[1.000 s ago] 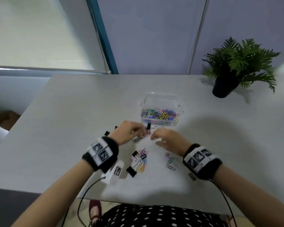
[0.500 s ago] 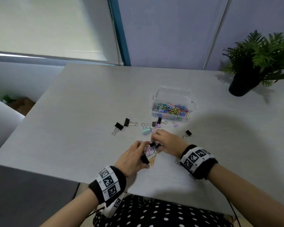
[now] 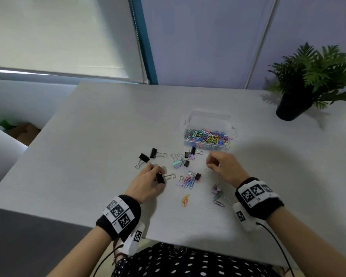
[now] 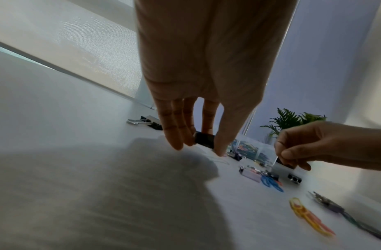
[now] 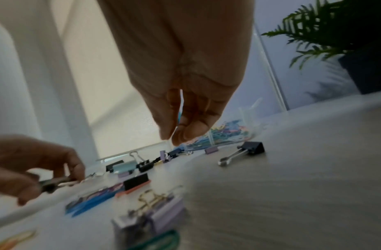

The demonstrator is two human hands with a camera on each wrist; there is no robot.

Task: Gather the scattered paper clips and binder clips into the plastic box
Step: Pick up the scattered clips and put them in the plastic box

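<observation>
The left hand [image 3: 148, 181] now pinches 1 black binder clip [image 3: 160, 178] between thumb and fingers, low over the desk [image 3: 88, 136] toward its near edge; 0.5 s ago both hands worked together at the coloured paper clips [image 3: 188, 181]. The right hand [image 3: 223, 166] has moved apart toward the plastic box [image 3: 208, 116], fingers curled with thumb against fingertip; whether it holds anything cannot be told. The box stands toward the far right of the desk, already holding many clips. Judged: 1 pickup is complete, with several binder clips and paper clips remaining between hands and box.
</observation>
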